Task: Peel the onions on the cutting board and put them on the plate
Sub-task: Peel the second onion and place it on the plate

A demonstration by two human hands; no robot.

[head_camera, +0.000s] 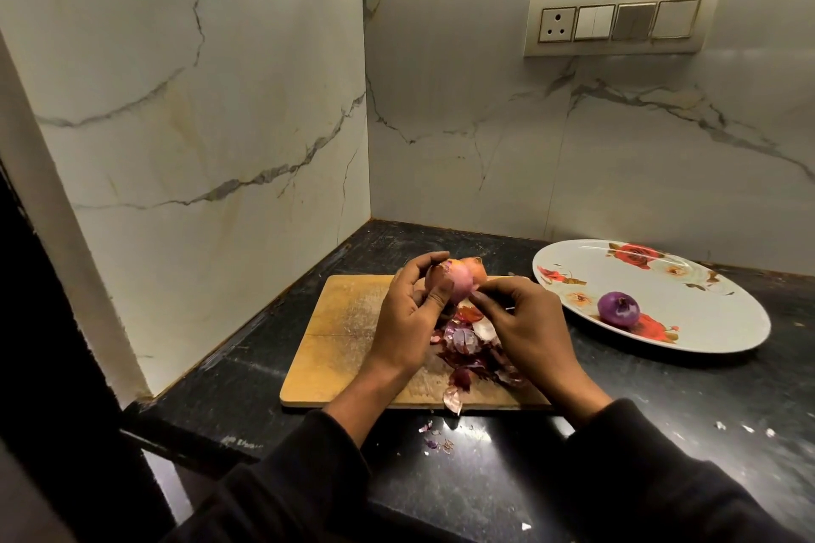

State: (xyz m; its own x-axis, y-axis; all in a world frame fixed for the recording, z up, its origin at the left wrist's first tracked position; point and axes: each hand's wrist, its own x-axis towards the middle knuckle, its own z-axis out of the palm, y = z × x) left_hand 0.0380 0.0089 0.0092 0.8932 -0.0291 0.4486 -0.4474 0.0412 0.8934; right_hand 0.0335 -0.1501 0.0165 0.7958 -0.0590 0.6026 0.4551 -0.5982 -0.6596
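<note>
Over the cutting board point(335, 322) my left hand point(408, 322) cups the half-peeled onion point(456, 280), fingers curled round it. Right hand point(525, 322) sits just right of it, fingertips pinching loose skin at its lower right side. Guessing the pull goes rightward. One peeled onion point(618, 309) is on the plate point(705, 322).

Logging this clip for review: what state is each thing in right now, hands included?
Left hand: grips the onion, raised above the board.
Right hand: fingers pinch skin at the onion's side.
Onion in hand: partly peeled.
Onion behind it: mostly hidden, looks unpeeled.
Onion on plate: peeled, resting.
Plate: flat on counter.
Cutting board: flat, peels piled on it.
Peels: loose.
</note>
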